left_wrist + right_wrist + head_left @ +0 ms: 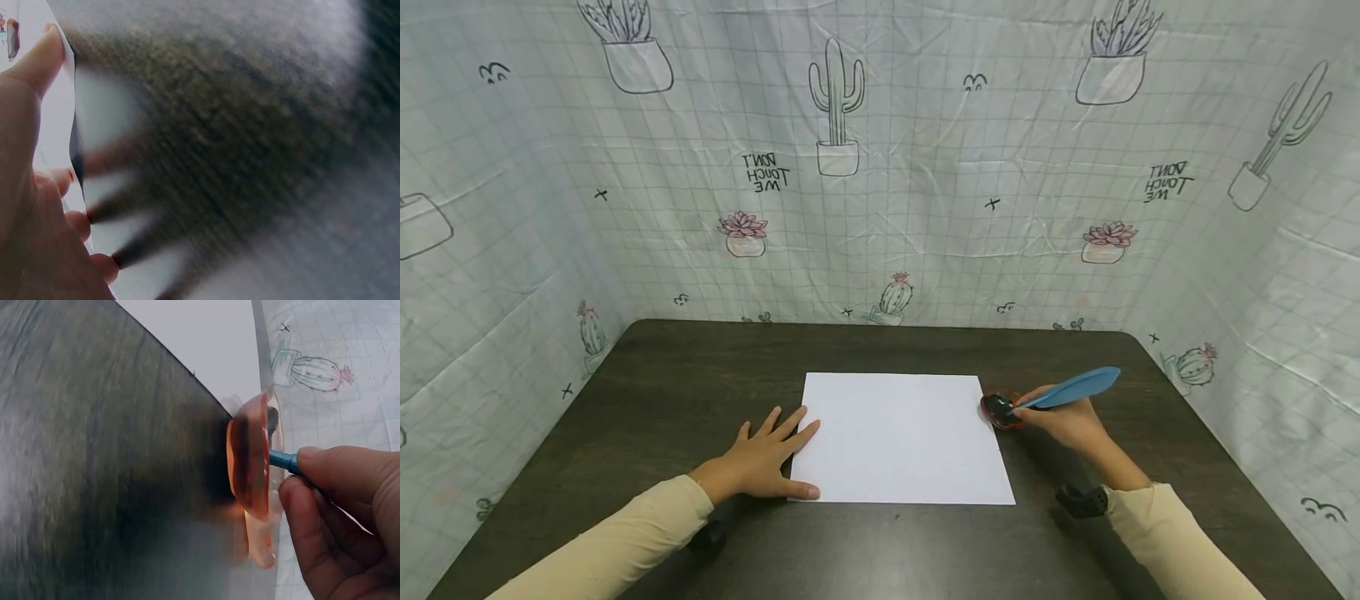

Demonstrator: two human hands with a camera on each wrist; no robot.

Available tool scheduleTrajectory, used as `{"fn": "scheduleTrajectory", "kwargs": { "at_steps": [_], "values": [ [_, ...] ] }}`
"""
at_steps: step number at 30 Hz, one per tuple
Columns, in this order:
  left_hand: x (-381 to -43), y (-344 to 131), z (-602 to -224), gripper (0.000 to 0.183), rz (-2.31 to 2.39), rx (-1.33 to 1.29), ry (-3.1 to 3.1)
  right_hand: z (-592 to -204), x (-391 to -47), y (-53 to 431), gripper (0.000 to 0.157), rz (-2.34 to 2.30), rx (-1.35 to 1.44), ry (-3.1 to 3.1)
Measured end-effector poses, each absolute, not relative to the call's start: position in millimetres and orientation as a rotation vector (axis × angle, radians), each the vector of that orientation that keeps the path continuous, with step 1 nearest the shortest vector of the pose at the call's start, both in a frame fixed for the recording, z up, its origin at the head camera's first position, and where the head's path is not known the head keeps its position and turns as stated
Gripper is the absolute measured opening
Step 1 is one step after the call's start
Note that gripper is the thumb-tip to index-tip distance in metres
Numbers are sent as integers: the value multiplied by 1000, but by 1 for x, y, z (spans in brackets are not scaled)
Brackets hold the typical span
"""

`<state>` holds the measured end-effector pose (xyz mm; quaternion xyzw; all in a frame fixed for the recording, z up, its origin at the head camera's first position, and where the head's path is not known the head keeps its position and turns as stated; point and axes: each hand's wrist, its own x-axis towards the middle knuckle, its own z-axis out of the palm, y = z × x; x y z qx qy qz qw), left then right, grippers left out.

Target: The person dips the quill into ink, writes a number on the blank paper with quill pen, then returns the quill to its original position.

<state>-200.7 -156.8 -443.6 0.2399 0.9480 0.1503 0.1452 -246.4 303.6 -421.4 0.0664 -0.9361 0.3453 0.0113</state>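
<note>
A blank white sheet of paper [898,437] lies on the dark table. With fingers spread, my left hand [767,458] rests on its left edge; in the left wrist view the thumb [47,59] and fingertips lie along that edge. Between thumb and fingers, my right hand [1067,421] pinches a thin blue stick with a broad, feather-shaped end [1078,386]. Its lower end [282,460] reaches into a small see-through orange dish [250,459] with dark contents [997,408]. The stick's tip is hidden inside the dish, which sits at the paper's right edge.
The dark wooden table [700,367] extends around the paper on all sides. A pale cloth [925,167] printed with cacti hangs behind and at both sides. Black bands [1082,502] show at the cuffs of the cream sleeves [1172,533].
</note>
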Motion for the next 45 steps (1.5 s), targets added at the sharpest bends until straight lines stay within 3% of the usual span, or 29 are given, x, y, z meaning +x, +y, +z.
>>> {"fn": "scheduleTrajectory", "kwargs": {
  "at_steps": [45],
  "values": [
    [-200, -157, -443, 100, 443, 698, 2731, -420, -246, 303, 19, 1085, 214, -2943]
  ]
}}
